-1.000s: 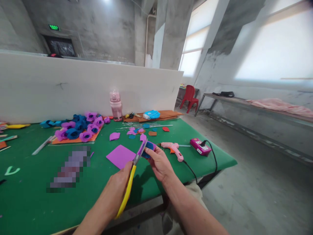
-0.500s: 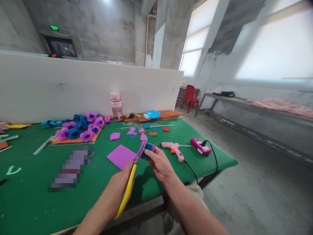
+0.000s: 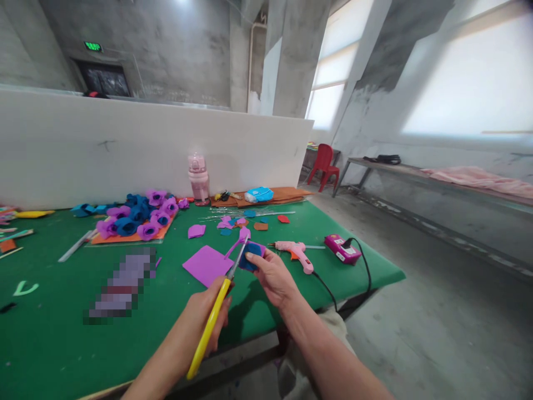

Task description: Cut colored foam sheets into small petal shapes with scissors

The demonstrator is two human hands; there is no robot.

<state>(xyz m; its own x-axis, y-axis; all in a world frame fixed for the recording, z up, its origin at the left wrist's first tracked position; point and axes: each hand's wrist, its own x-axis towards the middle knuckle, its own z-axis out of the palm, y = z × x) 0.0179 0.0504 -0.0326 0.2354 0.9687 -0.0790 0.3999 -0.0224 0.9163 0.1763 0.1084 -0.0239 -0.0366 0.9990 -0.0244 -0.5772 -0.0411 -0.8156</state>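
Observation:
My left hand [image 3: 207, 319] is wrapped round the yellow handles of a pair of scissors [image 3: 208, 333], whose blades point up and away. Between the thumb and fingers of my right hand [image 3: 273, 276] is a dark blue piece [image 3: 249, 258] with purple material behind it. The blades lie along the left edge of that piece. A narrow purple strip [image 3: 235, 245] hangs off to the left of the blades. Flat on the green table [image 3: 175, 339], left of the scissors, is a purple square sheet [image 3: 206, 265].
Purple and blue flowers [image 3: 137, 218] sit on an orange sheet at the left. A pink glue gun [image 3: 295, 253] and a magenta power box [image 3: 342, 249] with a black cord lie right. A pink bottle [image 3: 199, 180] stands by the white board [image 3: 137, 150].
The purple strip has come away from the edge of the held piece and now hangs left of the blades. The scissor handles have swung slightly down and left.

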